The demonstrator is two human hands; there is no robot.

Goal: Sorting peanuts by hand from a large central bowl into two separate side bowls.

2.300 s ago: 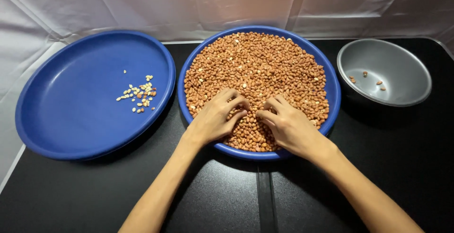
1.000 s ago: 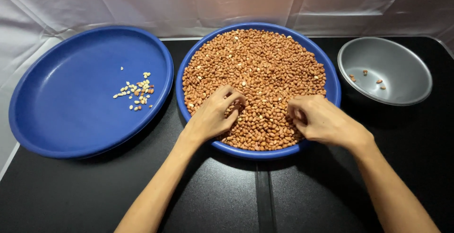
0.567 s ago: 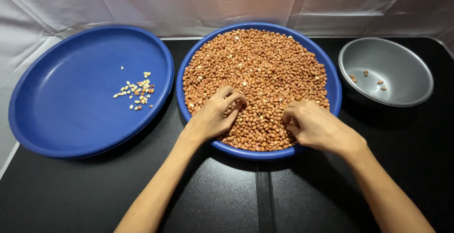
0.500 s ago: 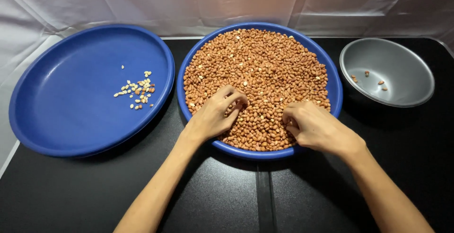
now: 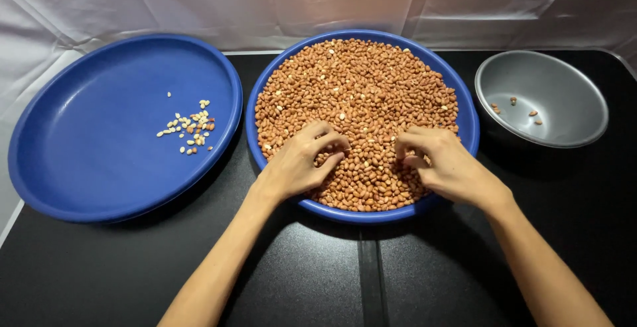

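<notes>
Left hand (image 5: 298, 164), right hand (image 5: 441, 164) curled in peanuts (image 5: 358, 95) at 6 o'clock of blue tray (image 5: 468, 111); pinch contents untellable. Advice: spread thin, pick singly.

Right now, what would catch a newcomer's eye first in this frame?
The middle blue tray, heaped with brown peanuts, draws the eye, with the left hand and right hand resting curled on the pile's near side. To its left, a bigger blue tray holds a few pale kernels; to the right sits a grey bowl with a few nuts.
</notes>
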